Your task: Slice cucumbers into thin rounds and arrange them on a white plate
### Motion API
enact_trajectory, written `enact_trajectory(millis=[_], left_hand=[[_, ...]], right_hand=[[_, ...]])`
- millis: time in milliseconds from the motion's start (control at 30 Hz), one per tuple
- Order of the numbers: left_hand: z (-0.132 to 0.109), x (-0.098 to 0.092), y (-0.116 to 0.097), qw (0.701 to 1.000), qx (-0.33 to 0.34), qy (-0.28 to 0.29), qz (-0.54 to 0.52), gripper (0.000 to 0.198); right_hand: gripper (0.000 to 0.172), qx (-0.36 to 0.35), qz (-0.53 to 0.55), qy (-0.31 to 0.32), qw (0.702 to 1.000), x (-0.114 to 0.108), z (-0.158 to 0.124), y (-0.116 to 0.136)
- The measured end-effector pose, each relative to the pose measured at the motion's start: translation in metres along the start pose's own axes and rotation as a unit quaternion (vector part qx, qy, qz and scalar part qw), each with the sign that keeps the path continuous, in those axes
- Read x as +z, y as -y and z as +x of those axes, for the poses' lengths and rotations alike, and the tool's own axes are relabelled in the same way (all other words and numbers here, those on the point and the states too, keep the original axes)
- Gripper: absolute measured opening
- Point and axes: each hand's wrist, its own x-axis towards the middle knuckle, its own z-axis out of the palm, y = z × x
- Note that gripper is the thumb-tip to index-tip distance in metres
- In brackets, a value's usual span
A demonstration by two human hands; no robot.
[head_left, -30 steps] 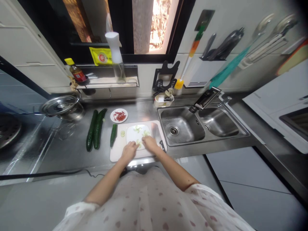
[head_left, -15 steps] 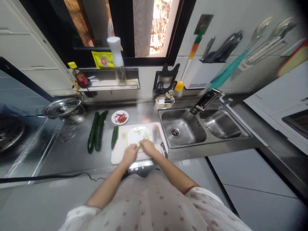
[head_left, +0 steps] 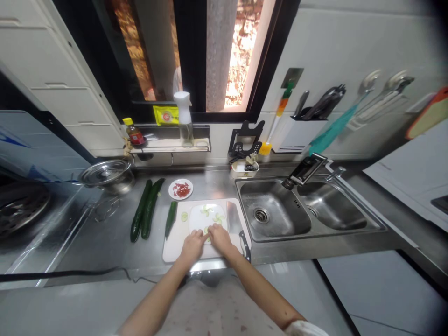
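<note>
Thin pale-green cucumber slices (head_left: 219, 218), fanned, on white plate (head_left: 196, 223)

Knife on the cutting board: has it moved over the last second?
No. The knife still lies along the right edge of the cutting board, next to the sink; only the camera view has shifted.

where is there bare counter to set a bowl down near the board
Bare steel lies between the long cucumbers and the black cable, and behind the cutting board between the chilli dish and the sink. The board itself is crowded: plate, cleaver, left hand, right hand.
</note>
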Motion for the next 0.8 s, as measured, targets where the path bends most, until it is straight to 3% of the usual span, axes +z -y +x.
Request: enact_trajectory(millis=[233,400,567,667,733,800], left_hand=[[0.003,-0.013,-0.003,0.999,-0.021,0.022,-0.025,0.044],[0.008,-0.02,-0.004,0.995,-0.06,0.029,-0.08,0.04],[0.011,-0.021,0.0,0.98,-0.11,-0.004,-0.165,0.039],[0.013,-0.021,0.014,0.964,-0.168,-0.069,-0.196,0.038],[0.015,-0.022,0.029,0.943,-0.245,-0.109,-0.197,0.037],[0.018,-0.025,0.045,0.925,-0.309,-0.114,-0.191,0.036]], right_hand=[[0.021,-0.004,0.021,-0.019,1.0,-0.001,-0.003,0.0],[0.021,-0.012,0.054,-0.068,0.996,0.001,-0.007,-0.001],[0.023,-0.021,0.098,-0.11,0.989,0.003,-0.01,-0.003],[0.025,-0.025,0.127,-0.136,0.982,0.003,-0.012,-0.006],[0.026,-0.027,0.145,-0.15,0.978,0.002,-0.014,-0.008],[0.026,-0.028,0.157,-0.161,0.974,0.0,-0.016,-0.009]])
